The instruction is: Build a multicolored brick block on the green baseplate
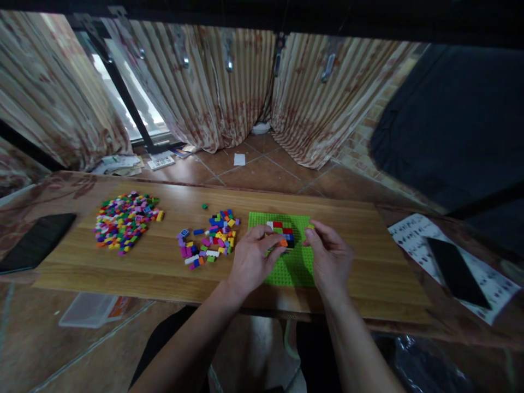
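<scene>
A green studded baseplate lies in front of me with a cluster of toy bricks on it, red, white, blue and dark ones among them. Over the plate's left part, my left hand is closed in a pinch, with a small orange brick at its fingertips, close against the cluster. My right hand is by the plate's right edge, thumb and fingers pinching a small yellowish brick. The left hand hides part of the cluster.
Left of the plate lie a loose group of bricks, a lone green brick and a large mixed pile. A black phone rests on a printed sheet at right. A dark tablet-like object sits far left.
</scene>
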A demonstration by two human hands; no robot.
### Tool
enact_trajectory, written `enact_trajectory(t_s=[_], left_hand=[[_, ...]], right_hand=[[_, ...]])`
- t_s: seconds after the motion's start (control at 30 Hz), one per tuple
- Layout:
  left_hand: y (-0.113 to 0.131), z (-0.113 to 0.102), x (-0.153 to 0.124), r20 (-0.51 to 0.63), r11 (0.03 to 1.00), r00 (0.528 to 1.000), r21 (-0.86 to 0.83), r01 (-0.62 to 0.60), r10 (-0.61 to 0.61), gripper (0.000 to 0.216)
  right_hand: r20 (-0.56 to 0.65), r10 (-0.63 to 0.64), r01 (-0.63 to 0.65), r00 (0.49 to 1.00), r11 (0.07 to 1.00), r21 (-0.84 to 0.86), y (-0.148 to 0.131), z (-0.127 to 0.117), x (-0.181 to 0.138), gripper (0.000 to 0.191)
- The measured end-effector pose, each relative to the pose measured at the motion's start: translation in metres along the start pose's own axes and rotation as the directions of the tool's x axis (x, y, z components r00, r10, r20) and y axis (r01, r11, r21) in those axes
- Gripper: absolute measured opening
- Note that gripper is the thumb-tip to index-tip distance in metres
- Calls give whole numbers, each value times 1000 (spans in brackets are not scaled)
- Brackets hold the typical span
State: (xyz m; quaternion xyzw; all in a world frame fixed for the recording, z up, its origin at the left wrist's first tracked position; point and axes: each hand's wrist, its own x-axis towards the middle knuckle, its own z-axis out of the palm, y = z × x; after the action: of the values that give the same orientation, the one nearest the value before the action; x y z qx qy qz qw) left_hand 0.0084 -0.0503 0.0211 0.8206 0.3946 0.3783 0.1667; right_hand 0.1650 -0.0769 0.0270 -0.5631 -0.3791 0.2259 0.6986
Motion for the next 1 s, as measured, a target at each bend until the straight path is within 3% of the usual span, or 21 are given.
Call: enact_trajectory(t_s=[0.27, 0.57, 1.0], left_hand=[[0, 11, -5, -15, 981, 1000, 193, -20, 23, 25], [1, 13, -8, 8, 974, 1000, 225, -15, 13, 38], [3, 17, -8, -87, 979, 996, 204, 2, 16, 14]], right_hand=[[-18, 15, -14, 1000, 1000, 14, -2, -1, 1, 27], [-18, 26, -26, 999, 1000, 6, -6, -3, 3, 25], [2, 25, -25, 1000, 999, -25, -5, -5, 3, 25]])
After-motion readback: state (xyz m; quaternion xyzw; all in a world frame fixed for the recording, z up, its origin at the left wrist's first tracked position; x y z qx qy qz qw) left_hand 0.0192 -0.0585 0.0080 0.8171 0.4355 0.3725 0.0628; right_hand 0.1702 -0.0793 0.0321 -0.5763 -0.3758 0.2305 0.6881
